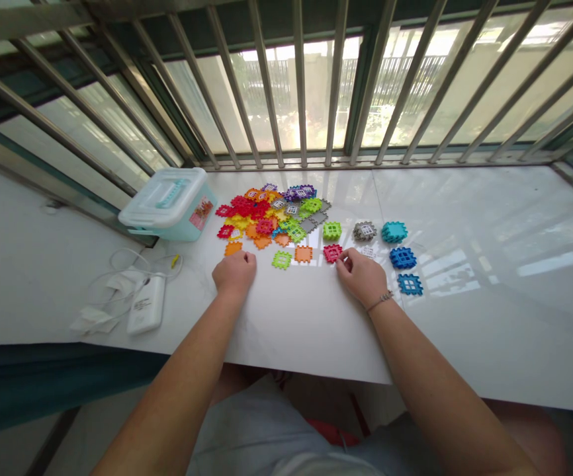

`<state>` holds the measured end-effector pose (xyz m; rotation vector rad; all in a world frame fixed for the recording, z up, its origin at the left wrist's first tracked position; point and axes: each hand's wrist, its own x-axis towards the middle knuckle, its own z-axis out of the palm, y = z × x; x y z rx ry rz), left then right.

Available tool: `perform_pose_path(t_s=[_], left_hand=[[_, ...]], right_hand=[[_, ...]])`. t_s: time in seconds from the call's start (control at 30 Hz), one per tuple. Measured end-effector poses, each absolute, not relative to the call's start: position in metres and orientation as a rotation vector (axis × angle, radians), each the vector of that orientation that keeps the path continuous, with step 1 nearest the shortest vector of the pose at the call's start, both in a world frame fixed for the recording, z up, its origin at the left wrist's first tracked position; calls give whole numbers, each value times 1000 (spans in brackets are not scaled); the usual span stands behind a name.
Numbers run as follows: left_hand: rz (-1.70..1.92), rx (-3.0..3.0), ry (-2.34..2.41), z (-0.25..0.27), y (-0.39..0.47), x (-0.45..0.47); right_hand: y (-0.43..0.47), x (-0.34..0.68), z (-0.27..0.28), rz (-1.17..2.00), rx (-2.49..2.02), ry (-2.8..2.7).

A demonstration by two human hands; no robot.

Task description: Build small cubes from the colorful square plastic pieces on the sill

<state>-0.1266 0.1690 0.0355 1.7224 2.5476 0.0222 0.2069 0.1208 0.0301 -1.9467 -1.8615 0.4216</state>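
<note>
Bare forearms (187,370) are spanning the counter (291,330) from seven and five o'clock. The right hand (363,274) is touching a red tile (333,253), which is lying flat at its ten o'clock; that grip is nearly closing at the tile's edge, though whether it is pinching cannot be told. The left hand (235,272) is curling into a fist, contents unverified, an orange tile (233,248) lying just beyond at twelve. The red tile is appearing light, stiff, sturdy and slightly slippery; its toothed rim is offering the best hold. Crowding it are a green tile (331,231) at twelve and a pale tile (368,252) at three. Farther off, a mixed heap (266,215) is sprawling at ten.
</note>
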Motion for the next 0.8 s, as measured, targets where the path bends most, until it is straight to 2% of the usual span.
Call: perform_pose_path(t_s=[0.47, 0.7, 0.8], left_hand=[[-47, 1775, 2531, 34, 173, -127], [19, 1784, 2496, 33, 173, -130], [60, 1787, 2488, 30, 173, -132]], right_hand=[[116, 208, 26, 373, -1832, -1848], [83, 162, 24, 259, -1551, -2329], [78, 128, 25, 209, -1649, -2396]])
